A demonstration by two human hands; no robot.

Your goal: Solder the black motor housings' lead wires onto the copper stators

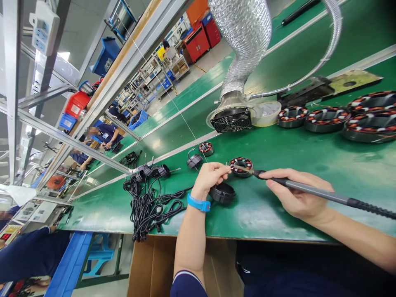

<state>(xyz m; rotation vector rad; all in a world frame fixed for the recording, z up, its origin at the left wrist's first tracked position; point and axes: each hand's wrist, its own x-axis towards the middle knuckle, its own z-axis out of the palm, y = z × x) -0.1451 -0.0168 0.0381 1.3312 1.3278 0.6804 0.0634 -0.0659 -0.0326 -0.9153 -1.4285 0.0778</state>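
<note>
My right hand [298, 196] grips a soldering iron [315, 192] like a pen, its tip over a small copper-wound stator [241, 167] on the green bench. At the left rim of that stator my left hand [212, 176], with a blue band at the wrist, pinches a thin solder wire [182, 115], which runs up to a spool [122, 16] at the upper left. Below the left hand lies a round black housing [222, 194]. Behind it are another small stator [206, 148] and a dark motor part [194, 161]. The exact contact at the tip is too small to make out.
A fume fan [232, 119] on a silver duct [244, 45] stands behind the stator, beside a tape roll [266, 113]. Larger stators [371, 126] line the right. Black cables [145, 210] lie left. A cardboard box [154, 268] is below the bench edge. Other people work farther left.
</note>
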